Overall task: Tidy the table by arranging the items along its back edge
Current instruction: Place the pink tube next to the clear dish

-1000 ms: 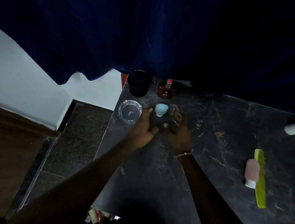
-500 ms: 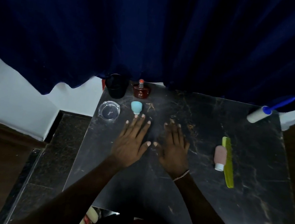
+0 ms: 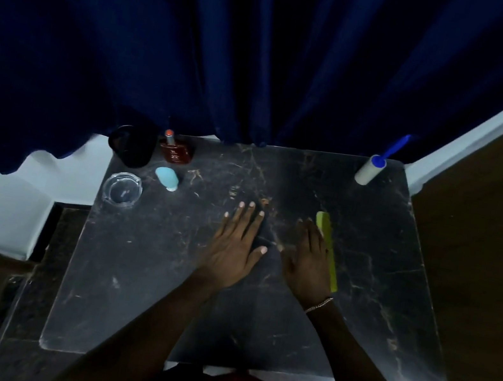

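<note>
My left hand (image 3: 239, 242) lies flat on the black marble table (image 3: 380, 273), fingers spread, holding nothing. My right hand (image 3: 310, 259) rests just right of it, against the yellow-green comb (image 3: 328, 251). It covers the spot where the small pink bottle lay, and that bottle is hidden. At the back left stand a black cup (image 3: 132, 145) and a red-brown perfume bottle (image 3: 175, 151). In front of them lie a light blue bottle (image 3: 167, 178) and a glass ashtray (image 3: 122, 189). A white lint roller (image 3: 370, 171) with a blue handle lies at the back right corner.
A dark blue curtain (image 3: 266, 58) hangs along the table's back edge and brushes the cup. A white wall and dark floor are to the left, a brown wooden surface (image 3: 482, 264) to the right.
Both hands left the light blue bottle and moved right across the table. The right hand now covers the pink bottle beside the comb. The view has shifted right.
</note>
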